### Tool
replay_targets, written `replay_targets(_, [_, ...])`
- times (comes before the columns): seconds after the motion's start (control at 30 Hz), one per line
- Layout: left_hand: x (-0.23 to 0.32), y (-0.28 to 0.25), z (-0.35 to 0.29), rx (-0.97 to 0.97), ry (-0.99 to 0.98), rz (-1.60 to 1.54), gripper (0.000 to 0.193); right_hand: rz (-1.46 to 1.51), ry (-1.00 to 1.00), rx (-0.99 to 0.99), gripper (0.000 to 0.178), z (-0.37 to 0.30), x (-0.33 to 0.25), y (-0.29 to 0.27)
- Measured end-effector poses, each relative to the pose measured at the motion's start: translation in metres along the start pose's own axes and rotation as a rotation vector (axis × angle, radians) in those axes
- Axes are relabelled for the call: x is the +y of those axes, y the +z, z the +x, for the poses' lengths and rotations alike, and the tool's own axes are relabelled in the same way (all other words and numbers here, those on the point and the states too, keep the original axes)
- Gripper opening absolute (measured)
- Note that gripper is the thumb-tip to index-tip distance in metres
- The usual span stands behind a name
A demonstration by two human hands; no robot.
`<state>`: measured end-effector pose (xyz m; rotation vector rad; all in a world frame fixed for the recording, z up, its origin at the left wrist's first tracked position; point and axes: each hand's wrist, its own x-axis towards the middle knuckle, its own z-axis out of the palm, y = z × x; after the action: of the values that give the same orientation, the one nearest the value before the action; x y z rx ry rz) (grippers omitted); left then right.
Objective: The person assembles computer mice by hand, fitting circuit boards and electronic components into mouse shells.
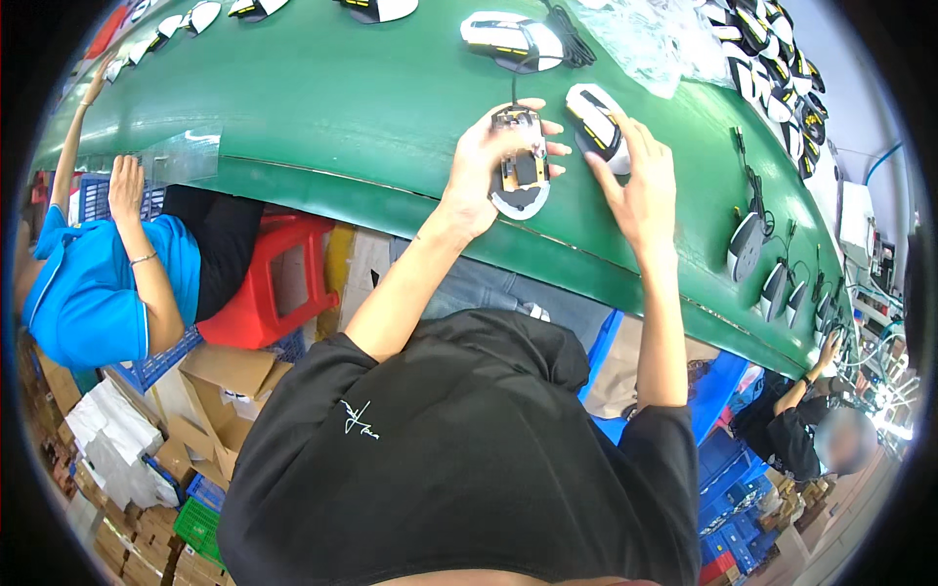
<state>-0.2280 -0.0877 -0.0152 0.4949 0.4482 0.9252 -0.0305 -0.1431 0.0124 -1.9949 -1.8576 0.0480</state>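
Note:
In my left hand [471, 171] lies an opened computer mouse base [525, 193], its inner board and parts showing and its black cable running away toward the far side. The fingers of that hand curl around its edges. Just to the right, my right hand [647, 190] grips a mouse top shell [596, 115], white and black with yellow stripes, between thumb and fingers. Its underside is hidden. The shell and the base are apart, both over the green work surface [371, 127].
Beyond my hands sits a white mouse [513, 41] with coiled cable, beside clear plastic bags [664, 39]. Mouse shells [772, 68] are heaped far right. Cabled mouse bases [747, 244] line the right side. A co-worker in blue [117, 283] sits left; another person [791, 420] is right.

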Motion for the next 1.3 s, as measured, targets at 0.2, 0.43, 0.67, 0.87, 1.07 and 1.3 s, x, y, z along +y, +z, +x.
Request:
replay_targets(0.2, [0.004,-0.003,0.001,0.122,-0.099,-0.1,0.065,0.771,0.495,0.125,0.041,-0.007,-0.041,-0.002])
replay_targets(0.43, [0.002,0.012,-0.003,0.092,-0.116,-0.136,0.063,0.829,0.42,0.087,0.038,-0.029,-0.077,0.015])
replay_targets(0.67, [-0.011,0.005,-0.007,0.065,0.025,0.181,0.051,0.369,0.036,0.149,0.04,-0.046,-0.08,0.017])
replay_targets(0.87, [-0.008,0.008,-0.003,-0.076,-0.026,-0.253,0.051,1.413,0.713,-0.018,0.051,-0.051,-0.075,0.004])
replay_targets(1.07, [-0.017,-0.01,-0.002,-0.133,-0.14,-0.252,0.043,0.955,0.38,0.076,0.059,-0.05,-0.092,-0.011])
replay_targets(1.3, [-0.025,0.005,-0.004,-0.079,-0.19,-0.203,0.046,1.126,0.481,0.032,0.047,-0.058,-0.082,-0.016])
